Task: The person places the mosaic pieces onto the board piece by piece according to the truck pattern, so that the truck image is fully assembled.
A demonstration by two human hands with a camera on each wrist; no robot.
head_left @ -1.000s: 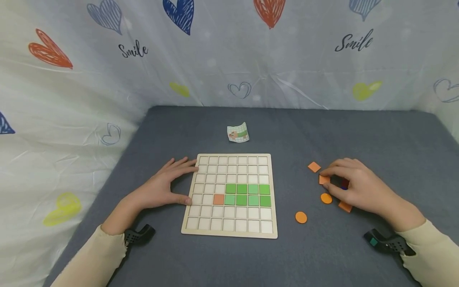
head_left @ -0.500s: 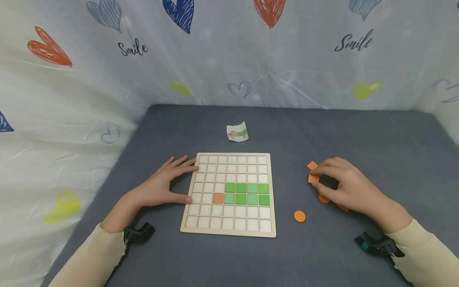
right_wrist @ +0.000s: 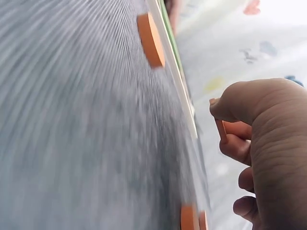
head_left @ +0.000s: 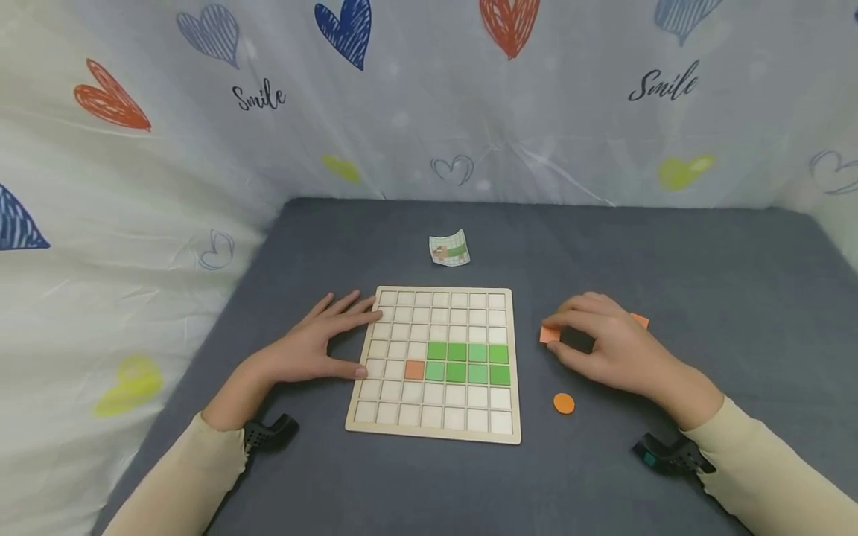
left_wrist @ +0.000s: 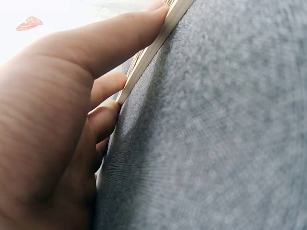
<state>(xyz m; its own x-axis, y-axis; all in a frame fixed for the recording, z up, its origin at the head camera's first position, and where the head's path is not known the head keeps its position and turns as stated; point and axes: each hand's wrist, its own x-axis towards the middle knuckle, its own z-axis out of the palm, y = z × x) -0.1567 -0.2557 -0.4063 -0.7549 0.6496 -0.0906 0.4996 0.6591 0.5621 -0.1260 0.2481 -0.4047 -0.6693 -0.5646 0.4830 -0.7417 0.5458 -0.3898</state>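
A wooden grid board (head_left: 432,436) lies flat on the dark cloth, holding several green square tiles (head_left: 456,362) in two rows and one orange-brown tile (head_left: 414,370) to their left. My left hand (head_left: 302,353) rests along the board's left edge, fingers spread and thumb (left_wrist: 129,36) on the rim. Between thumb and index finger, my right hand (head_left: 606,346) pinches an orange square tile (head_left: 550,335), just right of the board. The right wrist view shows that tile (right_wrist: 221,131) held above the cloth. An orange round piece (head_left: 564,403) lies below the right hand.
A small picture card (head_left: 449,249) with a gridded pattern lies beyond the board. Another orange piece (head_left: 640,321) peeks out behind the right hand, which hides part of the cloth there. A white printed curtain (head_left: 563,112) hangs along the table's back and left side.
My right hand has carried the pinched orange square tile leftward, away from the other loose pieces and closer to the board. The left hand has stayed at the board's edge.
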